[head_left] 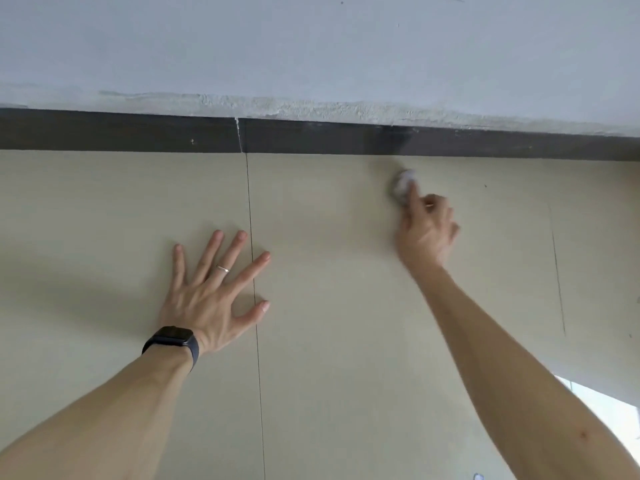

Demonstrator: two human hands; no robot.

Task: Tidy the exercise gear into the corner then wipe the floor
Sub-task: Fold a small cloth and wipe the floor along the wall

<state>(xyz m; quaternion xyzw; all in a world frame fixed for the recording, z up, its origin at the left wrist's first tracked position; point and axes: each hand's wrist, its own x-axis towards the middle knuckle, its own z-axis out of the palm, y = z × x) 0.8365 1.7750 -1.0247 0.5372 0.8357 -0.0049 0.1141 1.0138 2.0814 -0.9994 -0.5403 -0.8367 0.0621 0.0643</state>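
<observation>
My left hand [214,292] lies flat on the beige tiled floor [329,271] with its fingers spread, a ring on one finger and a black watch on the wrist. My right hand [427,230] reaches forward and is motion-blurred. Its index finger is stretched out and presses a small crumpled white wad [401,185], a tissue or cloth, onto the floor close to the skirting; its other fingers are curled. No exercise gear is in view.
A dark skirting board [311,138] runs along the foot of a pale grey wall [311,46], whose plaster is rough just above it. Thin tile joints cross the floor at the middle and right. A bright patch [606,414] shows at the lower right.
</observation>
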